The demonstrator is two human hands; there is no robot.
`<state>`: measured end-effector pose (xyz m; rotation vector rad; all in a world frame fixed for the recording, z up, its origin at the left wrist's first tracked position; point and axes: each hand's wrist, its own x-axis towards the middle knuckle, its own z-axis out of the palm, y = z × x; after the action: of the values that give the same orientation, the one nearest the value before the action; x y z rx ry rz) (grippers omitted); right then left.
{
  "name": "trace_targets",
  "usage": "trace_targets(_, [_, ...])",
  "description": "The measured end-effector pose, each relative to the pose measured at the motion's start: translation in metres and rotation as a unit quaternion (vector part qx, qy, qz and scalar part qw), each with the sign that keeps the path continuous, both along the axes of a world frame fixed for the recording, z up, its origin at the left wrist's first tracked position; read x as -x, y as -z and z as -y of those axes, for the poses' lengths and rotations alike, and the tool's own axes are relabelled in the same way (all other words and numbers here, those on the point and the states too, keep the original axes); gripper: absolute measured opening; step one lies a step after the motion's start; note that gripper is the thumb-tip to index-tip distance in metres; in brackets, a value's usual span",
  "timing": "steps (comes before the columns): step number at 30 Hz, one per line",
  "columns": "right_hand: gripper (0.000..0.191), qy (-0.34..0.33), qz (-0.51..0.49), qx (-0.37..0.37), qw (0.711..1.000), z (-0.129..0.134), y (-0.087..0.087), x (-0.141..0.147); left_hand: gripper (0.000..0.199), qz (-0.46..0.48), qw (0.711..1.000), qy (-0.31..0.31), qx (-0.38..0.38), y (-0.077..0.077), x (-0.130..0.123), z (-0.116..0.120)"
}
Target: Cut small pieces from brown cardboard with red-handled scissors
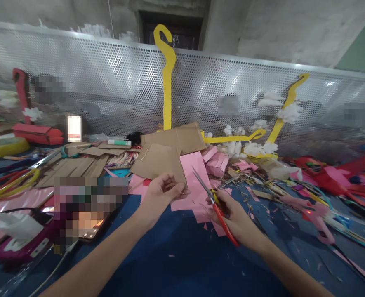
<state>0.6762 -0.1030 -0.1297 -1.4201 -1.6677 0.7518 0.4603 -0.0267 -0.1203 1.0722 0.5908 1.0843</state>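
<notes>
My left hand (165,190) is closed in a pinch, thumb against the fingers, at the lower right corner of a brown cardboard piece (157,161). Whether it grips that corner or some small scrap, I cannot tell. Wrapped in my right hand (231,214) is a pair of scissors (221,225) with red and yellow handles, the blades pointing up and left. Pink paper (194,171) lies between and behind my hands, partly covered by the cardboard.
Behind stands a perforated metal panel (197,95) with a tall yellow hook-topped piece (167,86) before it. On the right are a pink glue gun (316,214) and scraps; on the left, a power strip (24,243), a phone (92,227) and yellow-handled scissors (18,185).
</notes>
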Motion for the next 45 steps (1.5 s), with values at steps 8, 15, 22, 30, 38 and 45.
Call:
trace_targets(8, [0.019,0.046,0.131,-0.079,0.987,0.0003,0.0009,0.0021,0.020,-0.031,0.997,-0.002,-0.066,0.0040,0.0013,-0.0024])
trace_targets(15, [0.029,0.063,0.170,-0.138,0.974,-0.0008,0.0069,-0.0019,0.013,-0.028,0.991,0.024,-0.131,0.0046,-0.0010,-0.0020])
trace_targets(22, [0.030,0.062,0.171,-0.159,0.971,-0.0004,0.0065,-0.0015,0.012,-0.011,0.989,0.039,-0.145,0.0088,-0.0012,-0.0014])
trace_targets(30, [0.029,0.054,0.173,-0.165,0.970,0.0011,0.0049,-0.0022,0.009,0.013,0.988,0.040,-0.150,0.0063,-0.0012,-0.0004])
trace_targets(38, [0.032,0.053,0.169,-0.169,0.970,0.0002,0.0057,-0.0027,0.008,0.007,0.988,0.054,-0.146,0.0021,-0.0008,0.0014])
trace_targets(45, [0.027,0.048,0.178,-0.158,0.970,0.0014,0.0024,-0.0024,0.008,0.013,0.986,0.050,-0.162,0.0053,-0.0014,-0.0016])
